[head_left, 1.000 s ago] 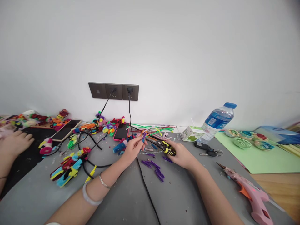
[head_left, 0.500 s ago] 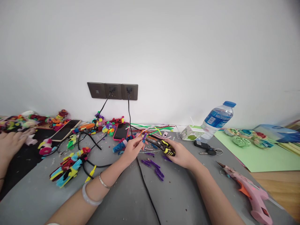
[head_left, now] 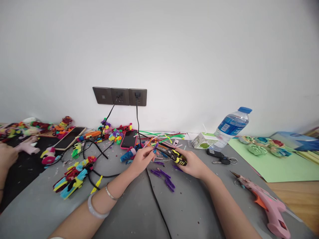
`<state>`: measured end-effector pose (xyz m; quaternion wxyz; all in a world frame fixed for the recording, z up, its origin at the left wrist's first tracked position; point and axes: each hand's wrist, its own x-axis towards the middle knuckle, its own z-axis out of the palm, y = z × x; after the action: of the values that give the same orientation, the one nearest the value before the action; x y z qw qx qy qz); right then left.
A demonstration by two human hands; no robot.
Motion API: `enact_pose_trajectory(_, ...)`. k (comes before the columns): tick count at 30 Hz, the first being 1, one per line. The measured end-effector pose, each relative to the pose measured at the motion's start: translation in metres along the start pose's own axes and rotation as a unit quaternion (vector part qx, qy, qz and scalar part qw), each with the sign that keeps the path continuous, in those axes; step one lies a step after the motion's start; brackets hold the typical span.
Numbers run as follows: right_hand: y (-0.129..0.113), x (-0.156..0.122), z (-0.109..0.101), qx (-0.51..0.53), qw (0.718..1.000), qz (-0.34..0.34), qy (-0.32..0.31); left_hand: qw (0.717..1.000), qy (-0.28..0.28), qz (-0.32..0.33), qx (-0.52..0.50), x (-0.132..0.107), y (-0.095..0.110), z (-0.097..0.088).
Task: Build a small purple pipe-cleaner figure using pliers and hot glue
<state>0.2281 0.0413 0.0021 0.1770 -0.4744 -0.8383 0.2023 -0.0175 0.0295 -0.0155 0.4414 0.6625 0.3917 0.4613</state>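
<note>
Between the fingertips of my left hand (head_left: 142,159) is a short purple pipe cleaner piece (head_left: 156,146), pinched upright. My right hand (head_left: 191,162) is wrapped round the yellow-and-black handles of a pair of pliers (head_left: 171,153). The jaws of the pliers point left and reach the purple piece by my left fingers; whether they grip it I cannot tell. Several cut purple pipe cleaner pieces (head_left: 167,179) lie on the grey table (head_left: 189,205) below my hands. Behind them spread long coloured pipe cleaners (head_left: 174,135), and a blue fuzzy piece (head_left: 127,156) lies left of my left hand.
A pink glue gun (head_left: 267,202) lies at right, near car keys (head_left: 221,157), a water bottle (head_left: 230,127) and a drink carton (head_left: 204,141). Black cables (head_left: 157,202) cross the table. Fuzzy figures (head_left: 72,177) and phones (head_left: 71,137) sit left, beside another person's hand (head_left: 8,156).
My left fingers have turned slightly around the purple piece. At far left the other person's hand has drawn back and lower, showing more of a pale pink object. The pliers have barely moved.
</note>
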Motion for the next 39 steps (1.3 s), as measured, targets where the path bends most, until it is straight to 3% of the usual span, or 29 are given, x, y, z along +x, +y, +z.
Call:
enact_pose_trajectory(12,0.0015,-0.0012,0.0011,-0.001,1.000,-0.013,0.014,1.000,0.001,-0.002,-0.022,0.0000,0.0044,0.0006)
enact_pose_trajectory(25,0.0021,-0.0015,0.0016,0.011,1.000,0.003,-0.014,0.998,0.001,-0.020,-0.057,-0.0001,0.0090,0.0018)
enact_pose_trajectory(33,-0.0010,-0.0024,0.0008,0.036,0.999,-0.017,-0.011,0.999,0.001,0.027,-0.045,-0.0017,0.0058,0.0013)
enact_pose_trajectory(39,0.0013,-0.0036,0.0051,0.070,0.997,-0.039,0.003,0.999,0.012,0.016,-0.028,-0.0045,0.0029,-0.0002)
